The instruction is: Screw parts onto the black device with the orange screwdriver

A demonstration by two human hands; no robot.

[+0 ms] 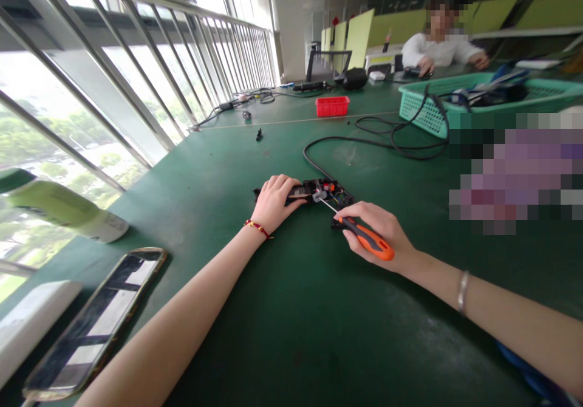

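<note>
Across the dark green tabletop (273, 316), in the head view, an opened black plastic device housing (328, 186) lies before the person, with coloured wires and small red and grey parts exposed. Its long axis runs roughly left to right, across the line of sight, with the exposed parts toward the right end. The left hand (276, 200) grasps its left portion, thumb on the near side and fingers over the top. The right hand (392, 228) is closed around an orange-and-dark-grey-handled screwdriver (370, 239); its thin metal shaft points away and leftward, the tip at the exposed parts, while the butt points back toward the near right. From the housing's far side, a black cable (348, 138) curves off to the right and loops beside a teal perforated plastic basket (419, 112). That basket holds blue and dark items, too jumbled to identify. Beyond the housing stands a small red plastic bin (332, 107); what is inside cannot be told. At far left is a green-capped, green-and-white bottle (59, 205), near a smartphone in a clear-edged case (98, 322). Across the table sits a person in a white top (430, 50).
</note>
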